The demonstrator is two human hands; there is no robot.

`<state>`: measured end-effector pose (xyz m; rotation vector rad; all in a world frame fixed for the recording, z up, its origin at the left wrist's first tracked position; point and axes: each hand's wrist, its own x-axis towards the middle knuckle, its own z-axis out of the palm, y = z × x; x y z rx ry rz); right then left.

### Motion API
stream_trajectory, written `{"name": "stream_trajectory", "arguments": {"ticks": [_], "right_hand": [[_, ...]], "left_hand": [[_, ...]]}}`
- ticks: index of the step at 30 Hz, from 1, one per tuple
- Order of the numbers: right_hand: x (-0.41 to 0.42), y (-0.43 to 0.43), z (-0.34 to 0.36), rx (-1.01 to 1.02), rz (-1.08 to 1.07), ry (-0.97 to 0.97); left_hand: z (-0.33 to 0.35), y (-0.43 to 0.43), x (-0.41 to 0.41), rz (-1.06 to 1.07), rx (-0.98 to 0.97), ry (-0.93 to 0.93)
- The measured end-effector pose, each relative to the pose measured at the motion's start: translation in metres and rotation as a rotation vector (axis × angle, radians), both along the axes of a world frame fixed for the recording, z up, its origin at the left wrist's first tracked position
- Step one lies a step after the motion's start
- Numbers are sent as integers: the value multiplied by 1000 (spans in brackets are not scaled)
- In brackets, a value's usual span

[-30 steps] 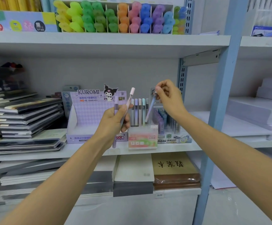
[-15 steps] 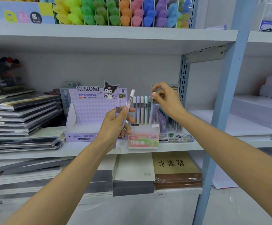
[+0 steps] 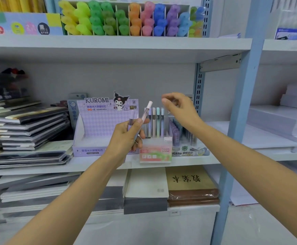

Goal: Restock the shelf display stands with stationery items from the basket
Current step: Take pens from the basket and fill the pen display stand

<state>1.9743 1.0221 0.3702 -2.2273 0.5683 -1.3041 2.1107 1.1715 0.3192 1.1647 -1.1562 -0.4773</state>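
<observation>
My left hand [image 3: 126,137] grips two pens in front of the middle shelf: a clear one with a pink cap [image 3: 147,108] pointing up and right, and a purple one [image 3: 131,119]. Just right of them stands the small pink "Fruit Soda" display stand [image 3: 155,153], with several pastel pens [image 3: 154,121] upright in it. My right hand [image 3: 179,108] hovers above the stand's right end, blurred, fingers loosely curled with nothing visible in them. The basket is out of view.
A purple Kuromi display box [image 3: 98,121] stands left of the stand, and a second pen display [image 3: 184,137] right of it. Stacked notebooks [image 3: 29,131] fill the shelf's left. Highlighters [image 3: 126,20] line the upper shelf. A blue upright post [image 3: 238,121] rises at right.
My right hand lowered a bluish pen into the stand, let go and lifted away above it. My left hand stayed in place with its two pens.
</observation>
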Motion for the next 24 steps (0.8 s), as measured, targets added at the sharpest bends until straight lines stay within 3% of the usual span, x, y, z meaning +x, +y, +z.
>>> {"name": "stream_trajectory", "arguments": {"ticks": [3, 7, 11, 15, 19, 24], "right_hand": [[-2, 21, 6, 230, 370, -20], [-2, 35, 8, 245, 468, -31], [-7, 35, 15, 347, 442, -235], [-12, 26, 21, 383, 296, -386], [-10, 19, 11, 318, 163, -304], [2, 14, -4, 178, 97, -156]], "left_hand": [[3, 1, -6, -22, 1, -16], [10, 5, -12, -64, 46, 2], [12, 10, -4, -51, 167, -40], [13, 11, 7, -30, 168, 71], [11, 4, 12, -1, 100, 239], [2, 8, 16, 3, 74, 87]]}}
